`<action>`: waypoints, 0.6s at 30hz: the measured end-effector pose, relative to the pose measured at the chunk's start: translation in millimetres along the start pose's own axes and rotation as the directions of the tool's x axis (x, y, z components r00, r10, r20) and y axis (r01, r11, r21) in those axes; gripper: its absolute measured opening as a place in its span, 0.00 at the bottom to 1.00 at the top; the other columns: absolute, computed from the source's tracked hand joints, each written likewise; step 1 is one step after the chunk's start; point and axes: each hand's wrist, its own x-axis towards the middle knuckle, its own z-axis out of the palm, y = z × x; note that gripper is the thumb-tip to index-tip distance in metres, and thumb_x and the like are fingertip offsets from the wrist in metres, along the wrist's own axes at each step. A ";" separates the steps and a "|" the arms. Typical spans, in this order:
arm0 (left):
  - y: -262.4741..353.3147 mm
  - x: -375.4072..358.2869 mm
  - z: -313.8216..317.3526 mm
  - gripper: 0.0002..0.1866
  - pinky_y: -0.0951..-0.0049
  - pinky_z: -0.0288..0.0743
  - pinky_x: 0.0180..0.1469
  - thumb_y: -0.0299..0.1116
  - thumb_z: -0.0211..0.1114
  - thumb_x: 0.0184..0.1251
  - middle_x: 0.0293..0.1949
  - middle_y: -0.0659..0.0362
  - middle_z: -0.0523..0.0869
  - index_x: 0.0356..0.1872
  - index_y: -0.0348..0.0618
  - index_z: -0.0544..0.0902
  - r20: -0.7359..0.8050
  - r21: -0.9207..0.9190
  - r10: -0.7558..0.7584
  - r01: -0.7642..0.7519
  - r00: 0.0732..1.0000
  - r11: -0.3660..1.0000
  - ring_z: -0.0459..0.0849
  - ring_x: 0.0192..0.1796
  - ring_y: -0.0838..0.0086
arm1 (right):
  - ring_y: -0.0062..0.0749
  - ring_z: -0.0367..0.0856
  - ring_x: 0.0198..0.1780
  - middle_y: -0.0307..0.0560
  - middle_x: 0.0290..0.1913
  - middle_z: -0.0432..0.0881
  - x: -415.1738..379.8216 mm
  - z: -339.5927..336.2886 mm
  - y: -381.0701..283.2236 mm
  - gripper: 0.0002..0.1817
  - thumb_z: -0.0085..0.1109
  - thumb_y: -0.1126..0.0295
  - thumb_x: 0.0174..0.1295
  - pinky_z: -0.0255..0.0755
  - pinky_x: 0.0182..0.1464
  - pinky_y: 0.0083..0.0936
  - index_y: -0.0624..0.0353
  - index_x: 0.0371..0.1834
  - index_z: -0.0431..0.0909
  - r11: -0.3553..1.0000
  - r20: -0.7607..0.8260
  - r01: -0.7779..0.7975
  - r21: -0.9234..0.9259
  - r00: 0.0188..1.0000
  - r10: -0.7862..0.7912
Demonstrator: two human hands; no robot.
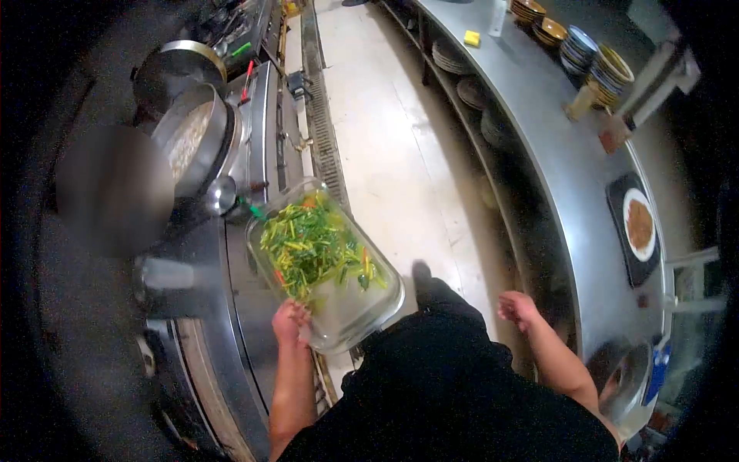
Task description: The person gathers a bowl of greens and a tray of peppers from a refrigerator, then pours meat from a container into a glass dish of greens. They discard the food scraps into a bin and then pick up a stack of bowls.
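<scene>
My left hand (292,322) grips the near left edge of a clear rectangular container (346,312). Chopped green leaves and stems with a few orange-red pieces (312,245) fill its far part, while the near part shows bare, cloudy plastic or glass. The container is tilted in front of my body, beside the stove. Away from it on the right, my right hand (517,309) hangs over the aisle near the counter's lower shelves, its fingers curled and nothing visible in them.
On the left, a large pan (188,138) with pale contents and a metal ladle (222,195) rest by the stove. A steel counter (531,115) curves along the right, holding stacked bowls (579,51), a yellow sponge (472,38) and a plate of brown food (640,225).
</scene>
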 end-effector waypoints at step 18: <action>128.7 349.7 366.8 0.10 0.81 0.63 0.22 0.24 0.51 0.47 0.23 0.63 0.72 0.34 0.37 0.72 0.487 0.553 -0.100 -0.218 0.867 0.804 0.70 0.22 0.79 | 0.25 0.76 0.30 0.45 0.34 0.77 191.7 280.9 -306.7 0.15 0.52 0.66 0.55 0.71 0.33 0.20 0.61 0.44 0.71 0.938 0.149 0.338 0.075 0.926 -0.346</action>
